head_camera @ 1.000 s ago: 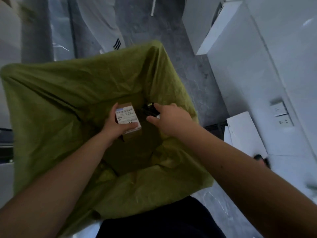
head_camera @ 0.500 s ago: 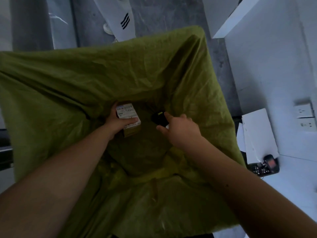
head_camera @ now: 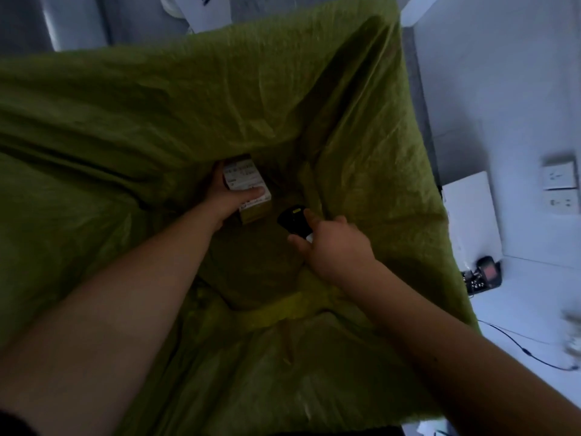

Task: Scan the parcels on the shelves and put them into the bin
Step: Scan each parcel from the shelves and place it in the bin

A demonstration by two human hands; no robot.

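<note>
Wall sockets (head_camera: 559, 190) beside bin (head_camera: 157, 121).

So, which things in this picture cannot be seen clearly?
Head view:
- Label print on the parcel: too small and dim.
- Scanner: its back hidden by the right hand.
- Bin bottom: too dark.
- Parcel's left side: covered by the left hand.

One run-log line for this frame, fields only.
left hand: grips small labelled cardboard parcel | right hand: grips black handheld scanner | both deep inside green-lined bin | parcel not released
</note>
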